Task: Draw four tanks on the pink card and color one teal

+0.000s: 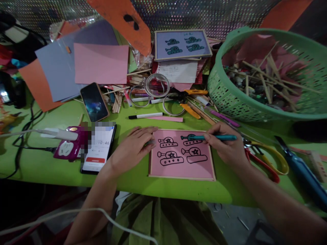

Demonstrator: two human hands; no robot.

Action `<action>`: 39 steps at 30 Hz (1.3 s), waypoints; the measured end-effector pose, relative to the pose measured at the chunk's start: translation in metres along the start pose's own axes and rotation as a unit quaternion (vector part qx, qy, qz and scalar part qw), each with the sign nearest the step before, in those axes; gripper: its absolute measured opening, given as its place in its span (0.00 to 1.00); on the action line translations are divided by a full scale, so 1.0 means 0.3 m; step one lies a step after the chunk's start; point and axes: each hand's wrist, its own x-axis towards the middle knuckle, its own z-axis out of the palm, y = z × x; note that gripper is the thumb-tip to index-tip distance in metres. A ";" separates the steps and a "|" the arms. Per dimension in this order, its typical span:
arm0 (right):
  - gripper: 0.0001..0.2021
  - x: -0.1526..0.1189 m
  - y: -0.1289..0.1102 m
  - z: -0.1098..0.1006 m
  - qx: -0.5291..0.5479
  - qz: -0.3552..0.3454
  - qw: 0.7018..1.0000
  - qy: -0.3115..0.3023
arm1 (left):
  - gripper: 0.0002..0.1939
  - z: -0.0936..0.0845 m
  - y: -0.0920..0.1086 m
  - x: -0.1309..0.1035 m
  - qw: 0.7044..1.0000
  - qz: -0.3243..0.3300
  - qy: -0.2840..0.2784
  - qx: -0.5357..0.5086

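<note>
A pink card [170, 172] with a thin wooden stick frame lies on the green table. Tanks with stars are drawn on it in black outline, and the upper right one is partly coloured teal. My right hand [224, 143] is closed around a teal marker [221, 137], its tip against that upper right tank. At the card's left edge rests my left hand [136, 144], fingers stretched out and thumb near the frame. A small greyish thing shows by that thumb; its kind is unclear.
Behind the card lie a black-and-white marker [146, 115], tape rolls [157, 85] and a framed purple card [182, 56]. A green basket [230, 98] of sticks stands at right, near scissors [268, 158]. Two phones [95, 102] and a magenta power strip [68, 146] are at left.
</note>
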 end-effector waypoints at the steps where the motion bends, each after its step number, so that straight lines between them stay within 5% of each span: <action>1: 0.11 0.000 0.001 0.000 0.005 0.004 1.000 -0.001 | 0.12 0.000 0.000 0.000 1.000 0.000 0.001 0.001; 26: 0.08 0.001 0.009 -0.003 0.062 0.027 0.998 0.021 | 0.13 -0.003 0.001 0.002 1.000 0.001 -0.002 -0.004; 33: 0.10 0.008 -0.024 -0.029 0.173 -0.002 0.978 0.118 | 0.15 -0.009 0.004 0.001 1.000 0.006 0.013 -0.014; 39: 0.10 0.016 -0.034 -0.054 0.130 -0.077 0.973 0.172 | 0.13 -0.005 0.006 -0.006 0.996 0.033 0.075 -0.024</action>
